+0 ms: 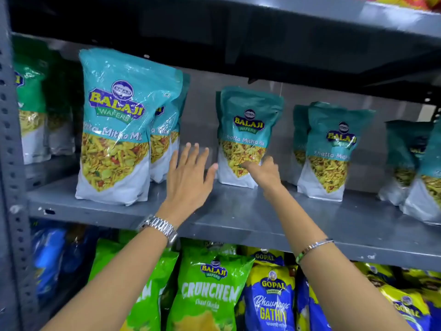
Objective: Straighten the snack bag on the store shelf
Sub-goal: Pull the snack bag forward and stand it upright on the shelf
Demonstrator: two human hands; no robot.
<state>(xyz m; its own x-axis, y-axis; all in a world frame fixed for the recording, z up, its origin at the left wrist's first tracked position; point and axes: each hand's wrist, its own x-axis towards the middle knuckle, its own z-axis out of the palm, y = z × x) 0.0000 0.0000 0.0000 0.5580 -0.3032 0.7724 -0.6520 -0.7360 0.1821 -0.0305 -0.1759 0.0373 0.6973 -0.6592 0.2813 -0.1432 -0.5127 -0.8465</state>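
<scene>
the teal snack bag (248, 137) stands mid-shelf, set back from the front edge, its top leaning a touch toward one o'clock. the right hand (265, 172) is on its lower front, fingers (245, 165) pressed to the clear window where the yellow mix shows; whether they pinch the film or only push, i cannot tell. at nine o'clock from the bag the left hand (188, 175) hovers flat, fingers (191, 154) spread apart, gripping nothing, thumb tip just beside the bag's white base. my read: a light, soft pouch, glossy crinkly plastic, slippery, loose contents that shift and crush if squeezed. best taken by both side edges low down, or nudged at the flat base, not by the floppy top seal. further out at nine o'clock, a bigger teal bag (114, 130) of the same mix stands at the shelf lip; at three o'clock another teal bag (331, 149) stands apart. the shelf (238, 211) is grey painted metal, smooth and scuffed. at six o'clock below, a bright green bag (210, 290) and a blue bag (269, 304) crowd the lower tier.
</scene>
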